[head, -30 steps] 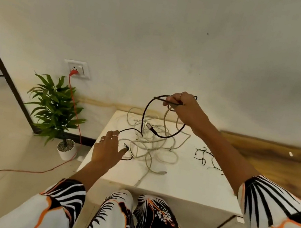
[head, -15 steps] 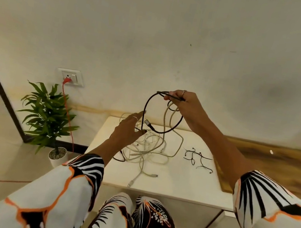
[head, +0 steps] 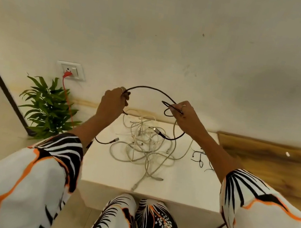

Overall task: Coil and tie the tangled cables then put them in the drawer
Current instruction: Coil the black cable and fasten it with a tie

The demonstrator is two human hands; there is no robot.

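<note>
1. Left hand has risen from the desk; its fingers now pinch the thin black cable.
2. Right hand still grips the cable's loop.
3. Cable arcs between them above the tangled white cables on the white desk; coiling looks underway.

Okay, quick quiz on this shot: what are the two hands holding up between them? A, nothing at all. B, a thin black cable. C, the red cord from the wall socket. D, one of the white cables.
B: the left hand and the right hand each grip the thin black cable, which arcs between them above the pile of tangled white cables lying on the white table.
</note>
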